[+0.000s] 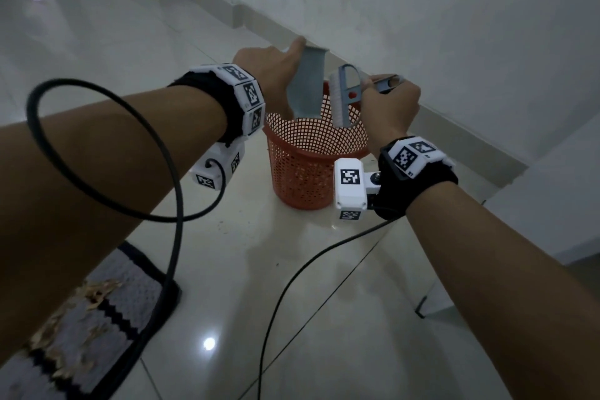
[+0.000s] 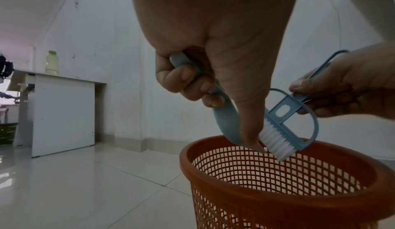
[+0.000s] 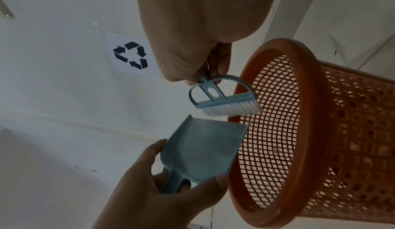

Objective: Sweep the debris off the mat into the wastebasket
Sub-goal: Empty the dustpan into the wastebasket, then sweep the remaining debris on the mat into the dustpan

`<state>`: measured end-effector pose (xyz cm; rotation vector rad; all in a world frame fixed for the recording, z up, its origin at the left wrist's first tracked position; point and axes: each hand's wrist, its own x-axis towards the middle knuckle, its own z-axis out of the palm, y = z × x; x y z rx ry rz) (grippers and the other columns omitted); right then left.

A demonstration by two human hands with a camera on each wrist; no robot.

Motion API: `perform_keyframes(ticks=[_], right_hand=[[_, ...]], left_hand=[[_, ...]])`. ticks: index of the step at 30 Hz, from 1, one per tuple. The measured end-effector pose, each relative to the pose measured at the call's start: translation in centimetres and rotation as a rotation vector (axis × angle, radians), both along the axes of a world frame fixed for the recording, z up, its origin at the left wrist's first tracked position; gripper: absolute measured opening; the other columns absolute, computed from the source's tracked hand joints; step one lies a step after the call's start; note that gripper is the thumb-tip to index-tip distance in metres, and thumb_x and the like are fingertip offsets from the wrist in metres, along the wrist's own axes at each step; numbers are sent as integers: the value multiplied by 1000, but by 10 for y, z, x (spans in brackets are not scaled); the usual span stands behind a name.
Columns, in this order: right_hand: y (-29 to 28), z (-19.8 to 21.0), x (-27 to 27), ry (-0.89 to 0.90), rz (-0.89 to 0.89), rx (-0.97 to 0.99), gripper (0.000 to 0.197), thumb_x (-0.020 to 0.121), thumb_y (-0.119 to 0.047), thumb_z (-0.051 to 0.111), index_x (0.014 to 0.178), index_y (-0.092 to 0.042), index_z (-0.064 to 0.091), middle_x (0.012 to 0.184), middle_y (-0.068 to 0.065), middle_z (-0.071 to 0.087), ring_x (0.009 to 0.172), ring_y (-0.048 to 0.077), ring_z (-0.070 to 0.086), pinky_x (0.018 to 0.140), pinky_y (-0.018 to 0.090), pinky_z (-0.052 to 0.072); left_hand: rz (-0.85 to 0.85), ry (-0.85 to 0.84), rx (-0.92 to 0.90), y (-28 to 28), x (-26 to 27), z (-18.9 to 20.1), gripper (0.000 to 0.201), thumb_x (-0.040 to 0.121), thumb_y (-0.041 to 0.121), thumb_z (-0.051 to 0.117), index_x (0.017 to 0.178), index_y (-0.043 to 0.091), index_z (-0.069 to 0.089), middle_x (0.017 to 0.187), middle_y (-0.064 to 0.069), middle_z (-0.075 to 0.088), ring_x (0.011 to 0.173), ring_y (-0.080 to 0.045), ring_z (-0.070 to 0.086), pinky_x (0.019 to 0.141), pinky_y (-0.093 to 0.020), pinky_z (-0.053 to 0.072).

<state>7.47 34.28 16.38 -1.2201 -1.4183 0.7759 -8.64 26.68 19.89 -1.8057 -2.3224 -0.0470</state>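
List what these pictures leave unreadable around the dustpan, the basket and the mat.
- Wastebasket bottom: every view sees only mesh; the contents are not clear.
- Dustpan load: the inside looks bare in the right wrist view; fine bits would be too small.
- Mat: cut by the head view's edge and hidden under the left forearm.

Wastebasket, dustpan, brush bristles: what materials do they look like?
Wastebasket: likely moulded plastic, orange, slightly glossy; thin square lattice walls and a smooth rolled rim.
Dustpan: matte grey-blue plastic; thin, rigid, one-piece scoop.
Brush bristles: white, straight, even, probably synthetic fibre; the frame looks like the same blue plastic.
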Motion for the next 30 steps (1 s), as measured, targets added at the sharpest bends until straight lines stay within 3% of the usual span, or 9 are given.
perform_keyframes(ticks=[3, 6, 9, 12, 15, 18, 23, 26, 30], right_hand=[[-7, -4, -10, 77, 61, -67, 13, 79, -21, 74, 69, -22, 66, 73, -7, 70, 71, 12, 69, 74, 39, 61], [-19, -2, -21, 143, 104, -68, 13, 81, -21, 73, 72, -23, 64, 75, -8, 70, 67, 5, 67, 68, 30, 60], [-35, 3, -39, 261, 152, -44, 4, 84, -15, 72, 83, -14, 68, 82, 0, 72, 69, 5, 69, 63, 21, 56], [-58, 3, -66, 386, 286, -80, 8, 81, -10, 76, 84, -7, 69, 82, 4, 74, 72, 13, 72, 67, 30, 61], [-93, -5, -102, 391, 436, -135, 11, 81, -5, 75, 88, 0, 68, 77, 3, 70, 62, 7, 66, 59, 24, 57], [-143, -25, -138, 398, 620, -246, 9, 84, -3, 72, 91, 1, 69, 77, 7, 68, 66, 14, 64, 69, 35, 59], [-240, -74, -196, 140, 903, -399, 11, 82, -8, 76, 87, 0, 71, 79, 13, 71, 71, 23, 67, 78, 46, 60], [-301, -99, -224, -91, 1079, -397, 27, 81, -22, 77, 72, 2, 70, 72, 18, 72, 68, 31, 69, 68, 58, 57], [-385, -112, -242, -296, 1366, -312, 28, 84, -28, 74, 71, -3, 71, 69, 12, 72, 61, 18, 65, 59, 41, 56]], left_hand=[[17, -21, -10, -5, -5, -2, 122, 68, 49, 86, 155, 14, 8, 114, -19, 64, 97, -37, 63, 66, -36, 41], [60, -80, 27, -16, -16, 1, 119, 70, 48, 85, 155, 15, 8, 114, -21, 63, 98, -39, 63, 66, -38, 41], [107, -182, 71, -40, -35, 7, 115, 71, 46, 84, 154, 18, 10, 112, -19, 63, 96, -39, 63, 69, -40, 44], [154, -272, 117, -77, -62, 5, 112, 70, 44, 84, 153, 20, 13, 111, -17, 64, 96, -38, 63, 69, -37, 42], [234, -283, 114, -129, -94, -3, 117, 67, 49, 85, 153, 23, 10, 105, -15, 66, 90, -37, 63, 69, -36, 44], [331, -316, 74, -196, -122, -20, 115, 67, 50, 85, 152, 23, 12, 97, -12, 66, 84, -34, 63, 67, -36, 47], [560, -457, 2, -332, -150, -69, 116, 66, 53, 85, 151, 23, 12, 103, -12, 66, 78, -29, 59, 65, -34, 46], [685, -533, -18, -416, -151, -97, 115, 67, 51, 84, 150, 24, 9, 111, -12, 65, 85, -31, 64, 68, -37, 52], [795, -630, -64, -520, -144, -124, 115, 70, 49, 84, 151, 24, 6, 111, -11, 65, 87, -31, 65, 71, -41, 56]])
